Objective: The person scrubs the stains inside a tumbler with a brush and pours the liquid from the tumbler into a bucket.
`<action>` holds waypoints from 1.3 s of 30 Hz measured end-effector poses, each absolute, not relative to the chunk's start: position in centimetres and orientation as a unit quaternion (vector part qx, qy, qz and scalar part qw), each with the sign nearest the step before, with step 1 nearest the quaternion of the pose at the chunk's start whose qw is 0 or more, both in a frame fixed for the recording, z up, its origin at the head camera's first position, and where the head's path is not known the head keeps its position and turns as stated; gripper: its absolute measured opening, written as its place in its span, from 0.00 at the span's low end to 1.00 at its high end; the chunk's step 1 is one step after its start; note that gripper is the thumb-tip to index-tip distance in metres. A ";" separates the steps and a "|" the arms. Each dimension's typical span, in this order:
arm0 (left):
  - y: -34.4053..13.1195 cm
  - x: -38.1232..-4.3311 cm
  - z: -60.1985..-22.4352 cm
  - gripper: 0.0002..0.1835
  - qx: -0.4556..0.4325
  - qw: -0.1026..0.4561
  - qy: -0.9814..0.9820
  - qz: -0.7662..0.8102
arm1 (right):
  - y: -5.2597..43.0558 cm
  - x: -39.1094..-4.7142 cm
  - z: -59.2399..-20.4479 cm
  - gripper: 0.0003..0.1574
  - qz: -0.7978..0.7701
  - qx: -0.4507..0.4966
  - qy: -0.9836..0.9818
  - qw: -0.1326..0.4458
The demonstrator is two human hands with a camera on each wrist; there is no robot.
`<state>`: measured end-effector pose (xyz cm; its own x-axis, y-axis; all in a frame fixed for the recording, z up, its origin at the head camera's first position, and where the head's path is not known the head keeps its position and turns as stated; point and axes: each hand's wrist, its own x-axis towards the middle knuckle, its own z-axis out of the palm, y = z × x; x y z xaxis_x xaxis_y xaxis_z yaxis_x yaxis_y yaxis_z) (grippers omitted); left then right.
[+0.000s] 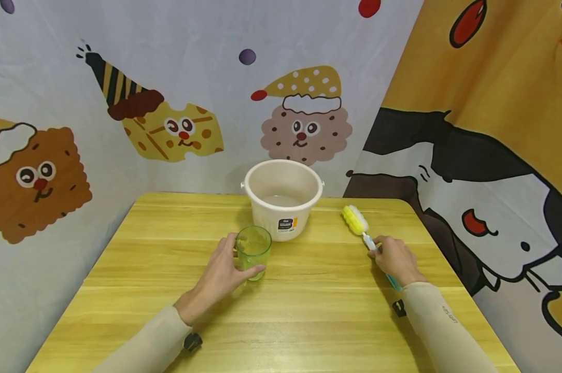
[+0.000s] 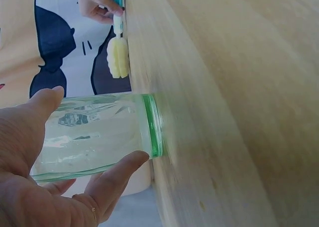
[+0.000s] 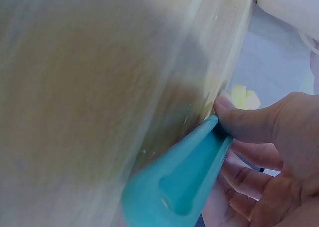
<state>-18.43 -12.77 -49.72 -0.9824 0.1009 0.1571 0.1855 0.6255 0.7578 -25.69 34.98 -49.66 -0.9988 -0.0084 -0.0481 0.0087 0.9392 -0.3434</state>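
Note:
A clear green glass (image 1: 253, 248) stands upright on the wooden table, a little in front of the white bucket (image 1: 285, 207). My left hand (image 1: 222, 269) is round its side, the thumb across the near face and the fingers behind. In the left wrist view the green base of the glass (image 2: 152, 125) meets the tabletop. Off to the right, my right hand (image 1: 395, 259) pinches the handle of a bottle brush (image 1: 355, 220) with a yellow and white sponge head. The turquoise handle end (image 3: 174, 187) shows in the right wrist view, with the thumb on the handle.
The bucket stands near the table's back edge, its mouth facing up. Behind the table (image 1: 309, 321) hangs a cloth (image 1: 192, 31) printed with cartoon figures, and it continues along both sides.

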 end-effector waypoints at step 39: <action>-12.6 -18.1 -49.6 0.52 -0.081 0.046 -0.904 -0.418 | 34.6 -24.3 -49.0 0.13 -0.203 -0.026 0.975 -0.088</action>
<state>-18.12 -12.65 -49.64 -0.9827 0.1081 0.1504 0.1846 0.6372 0.7483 -24.32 34.56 -49.01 -0.9832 -0.0158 0.1819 -0.0872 0.9159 -0.3918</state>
